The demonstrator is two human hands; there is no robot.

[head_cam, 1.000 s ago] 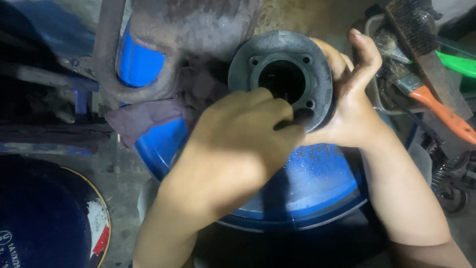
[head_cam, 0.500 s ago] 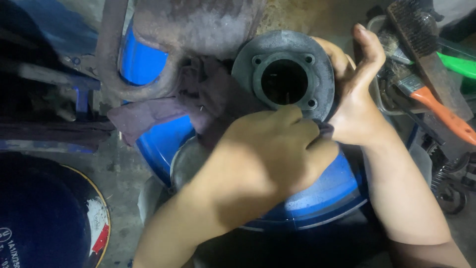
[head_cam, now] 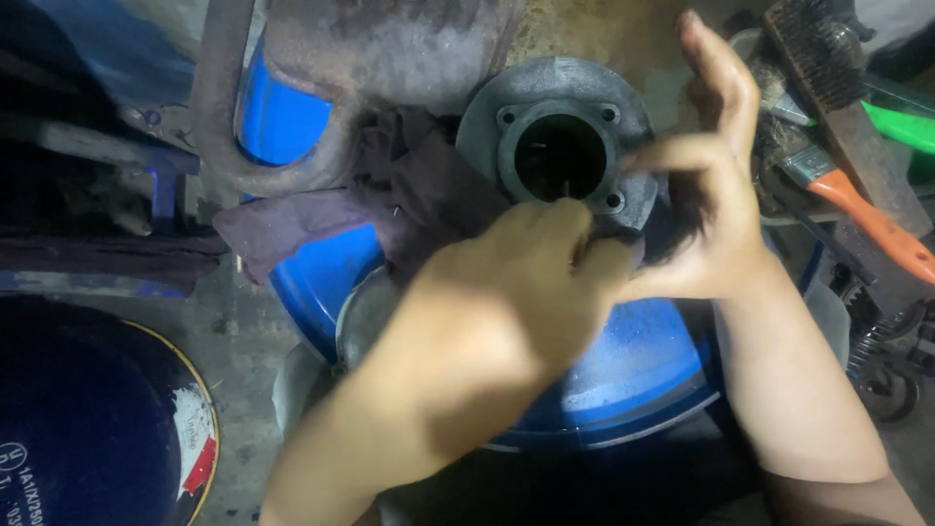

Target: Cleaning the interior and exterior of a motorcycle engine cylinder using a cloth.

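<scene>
A grey round metal part with a wide central bore and bolt holes is tipped up over a blue drum. My right hand cups its right edge: the palm is behind it, the thumb lies across its face and the fingers point up. My left hand comes in from below with its fingers curled against the part's lower rim, next to the right thumb. Whether those fingers pinch anything is hidden. A dark cloth lies bunched just left of the part.
A rusty curved metal piece lies at the top left. A wire brush, an orange-handled paintbrush and a green handle lie at the right. A dark blue drum top fills the lower left corner.
My left hand has drawn back from the bore down to the lower rim, which uncovers the opening. My right thumb has come across the part's face and the fingers have stretched upward.
</scene>
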